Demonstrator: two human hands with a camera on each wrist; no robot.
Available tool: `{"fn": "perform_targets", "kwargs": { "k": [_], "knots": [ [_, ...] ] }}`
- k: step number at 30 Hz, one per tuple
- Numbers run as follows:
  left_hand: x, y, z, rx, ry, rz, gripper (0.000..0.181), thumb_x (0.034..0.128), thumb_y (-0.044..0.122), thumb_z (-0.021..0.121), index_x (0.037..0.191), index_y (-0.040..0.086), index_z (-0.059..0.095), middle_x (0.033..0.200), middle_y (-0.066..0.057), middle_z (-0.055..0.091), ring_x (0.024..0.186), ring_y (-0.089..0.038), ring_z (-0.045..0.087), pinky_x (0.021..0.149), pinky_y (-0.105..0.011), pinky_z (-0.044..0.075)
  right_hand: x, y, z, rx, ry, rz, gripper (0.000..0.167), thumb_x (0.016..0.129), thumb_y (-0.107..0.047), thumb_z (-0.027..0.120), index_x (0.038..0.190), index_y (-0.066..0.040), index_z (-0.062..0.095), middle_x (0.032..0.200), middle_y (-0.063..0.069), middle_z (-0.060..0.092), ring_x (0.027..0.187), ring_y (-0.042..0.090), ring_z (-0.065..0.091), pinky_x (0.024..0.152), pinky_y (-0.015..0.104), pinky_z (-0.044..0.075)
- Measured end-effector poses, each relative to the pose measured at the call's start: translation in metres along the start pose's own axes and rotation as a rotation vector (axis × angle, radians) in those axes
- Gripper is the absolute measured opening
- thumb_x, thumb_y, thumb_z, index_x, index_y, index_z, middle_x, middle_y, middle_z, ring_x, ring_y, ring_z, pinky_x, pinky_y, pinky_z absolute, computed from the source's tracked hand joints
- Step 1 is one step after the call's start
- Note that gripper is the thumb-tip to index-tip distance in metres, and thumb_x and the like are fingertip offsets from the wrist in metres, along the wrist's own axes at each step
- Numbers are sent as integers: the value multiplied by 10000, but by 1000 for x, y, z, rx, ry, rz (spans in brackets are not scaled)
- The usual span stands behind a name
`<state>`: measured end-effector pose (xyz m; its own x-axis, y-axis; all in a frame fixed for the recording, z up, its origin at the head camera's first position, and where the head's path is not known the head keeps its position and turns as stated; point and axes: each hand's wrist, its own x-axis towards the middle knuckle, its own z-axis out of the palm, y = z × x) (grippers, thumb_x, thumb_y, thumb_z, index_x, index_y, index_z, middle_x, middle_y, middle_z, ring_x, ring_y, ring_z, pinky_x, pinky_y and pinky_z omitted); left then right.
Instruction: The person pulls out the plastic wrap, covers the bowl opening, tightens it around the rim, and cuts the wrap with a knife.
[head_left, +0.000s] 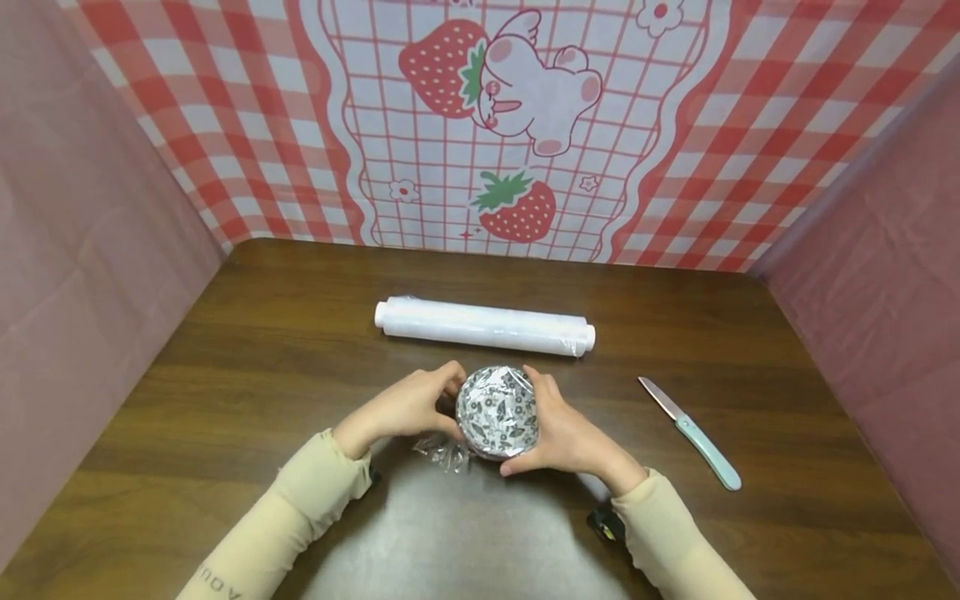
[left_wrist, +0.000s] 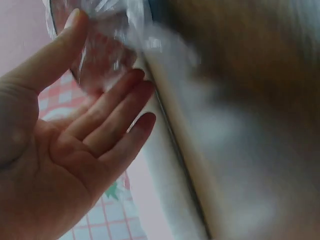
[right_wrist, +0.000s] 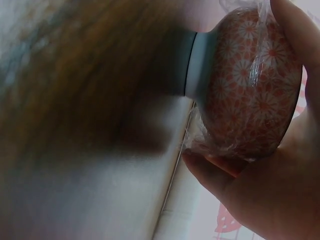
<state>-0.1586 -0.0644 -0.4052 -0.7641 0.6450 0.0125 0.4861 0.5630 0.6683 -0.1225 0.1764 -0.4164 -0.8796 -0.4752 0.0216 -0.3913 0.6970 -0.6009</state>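
A small round bowl point(head_left: 497, 412) sits on the table between the hands, its mouth covered with clear cling film. A grey leaf and flower print shows through the film; outside, the bowl point(right_wrist: 250, 85) is reddish with white flowers, above a pale foot. On its left side, my left hand point(head_left: 414, 406) holds the bowl with thumb and fingers; its index finger is partly hidden. My right hand point(head_left: 566, 435) grips the opposite side, thumb near, fingers at the far side. Crumpled loose cling film point(head_left: 444, 452) sticks out at the bowl's lower left.
Beyond the bowl lies a white roll of cling film point(head_left: 483, 326), across the brown wooden table point(head_left: 300, 275). To the right rests a knife point(head_left: 697, 440) with a pale green handle, blade pointing away. A strawberry-print cloth point(head_left: 517, 125) hangs behind the table, with pink cloth at both sides.
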Motion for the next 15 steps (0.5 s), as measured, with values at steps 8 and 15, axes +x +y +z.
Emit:
{"fn": "perform_targets", "kwargs": {
  "k": [8, 15],
  "knots": [
    [3, -4, -12, 49, -36, 18, 393, 673, 229, 782, 1005, 135, 593, 990, -18, 679, 933, -170, 633, 865, -333, 483, 0, 0, 1, 3, -17, 4, 1272, 471, -434, 868, 1395, 34, 131, 1311, 217, 308, 1138, 300, 458, 967, 422, 409],
    [-4, 2, -6, 64, 5, 8, 337, 797, 88, 654, 1118, 48, 561, 1068, -91, 651, 991, -218, 617, 883, -355, 478, 0, -2, 0, 8, -21, 17, 1275, 472, -432, 869, 1402, 25, 127, 1310, 213, 307, 1132, 301, 462, 961, 422, 413]
  ]
}}
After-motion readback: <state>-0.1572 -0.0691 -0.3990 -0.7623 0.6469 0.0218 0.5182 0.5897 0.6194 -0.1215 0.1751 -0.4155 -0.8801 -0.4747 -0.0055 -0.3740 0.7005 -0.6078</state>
